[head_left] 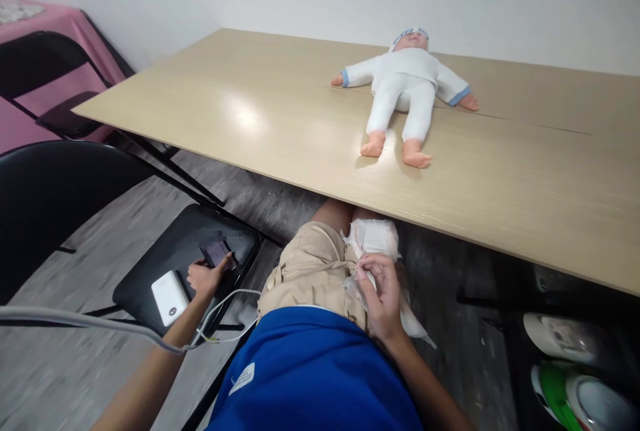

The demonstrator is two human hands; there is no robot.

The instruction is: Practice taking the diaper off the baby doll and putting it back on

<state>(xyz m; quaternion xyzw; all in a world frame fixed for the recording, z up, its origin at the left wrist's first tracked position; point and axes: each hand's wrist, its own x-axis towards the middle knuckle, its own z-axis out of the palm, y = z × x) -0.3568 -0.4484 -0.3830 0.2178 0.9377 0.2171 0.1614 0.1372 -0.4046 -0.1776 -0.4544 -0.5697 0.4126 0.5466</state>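
My left hand is over the black chair seat at the left, fingers closed around the edge of a dark phone. Beside it on the seat lies a white power bank. In my lap, my right hand is curled, thumb and fingertips together at the edge of a white diaper. The diaper rests across my right thigh, and part of it hangs down behind the hand. On the table, a baby doll in white clothes and a cap lies on its back, arms spread, feet toward me.
The wooden table stands before me, its near edge above my knees. White cables cross from the left to my lap. Black chairs stand at the left, near a pink-covered table. Packages sit low at the right.
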